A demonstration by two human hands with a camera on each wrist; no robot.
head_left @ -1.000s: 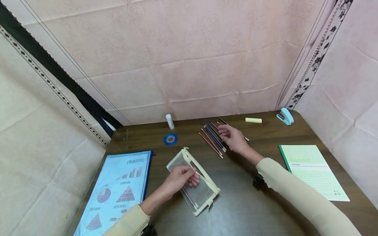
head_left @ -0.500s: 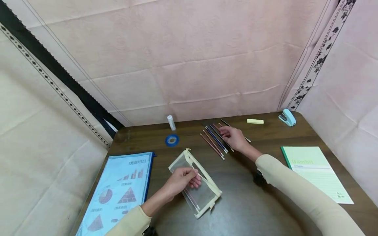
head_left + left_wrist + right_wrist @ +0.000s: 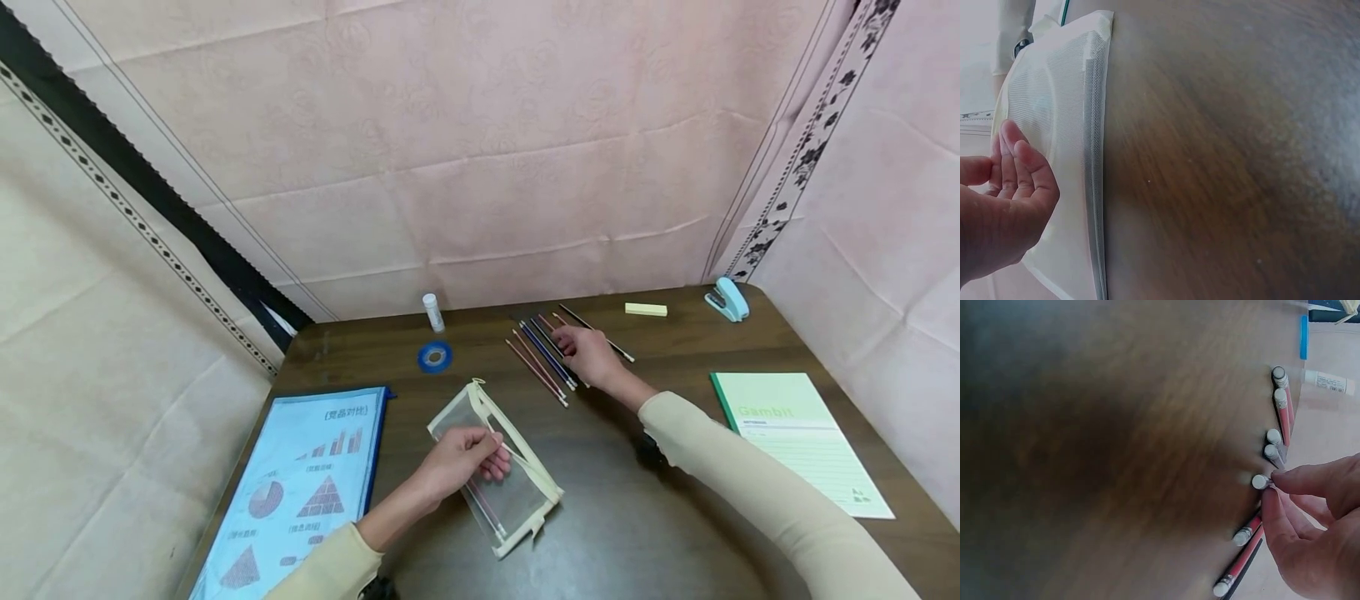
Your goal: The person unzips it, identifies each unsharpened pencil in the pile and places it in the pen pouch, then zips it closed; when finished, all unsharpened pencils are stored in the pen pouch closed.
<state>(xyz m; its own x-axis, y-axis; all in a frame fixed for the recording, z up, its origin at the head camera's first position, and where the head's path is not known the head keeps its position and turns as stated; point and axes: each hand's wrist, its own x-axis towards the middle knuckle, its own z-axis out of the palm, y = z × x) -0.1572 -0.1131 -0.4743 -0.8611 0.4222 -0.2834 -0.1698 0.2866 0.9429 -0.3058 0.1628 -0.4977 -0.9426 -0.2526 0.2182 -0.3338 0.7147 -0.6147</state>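
Note:
A cream-edged mesh pencil case (image 3: 521, 493) lies slanted on the table, with a reddish pencil (image 3: 486, 506) showing through its mesh. My left hand (image 3: 459, 458) pinches the case's upper edge by the zip; the other fingers (image 3: 1025, 178) curl loosely beside the mesh in the left wrist view. Farther back, several pencils (image 3: 536, 371) lie side by side, dark blue, black and reddish. Over them my right hand (image 3: 592, 360) pinches one pencil (image 3: 1260, 482) near its white eraser end between thumb and forefinger. Its shaft is mostly hidden by the hand.
Left is a blue document folder (image 3: 300, 492). Blue tape (image 3: 435, 357) and a white glue stick (image 3: 432, 312) stand behind the case. At the back right are a pale yellow block (image 3: 646, 309) and a light blue stapler (image 3: 727, 300); a green-spined notebook (image 3: 802, 442) lies right.
My right hand has shifted slightly nearer and lower over the pencils, uncovering more of the black pencil at the right. The left hand and the pencil case stay in place.

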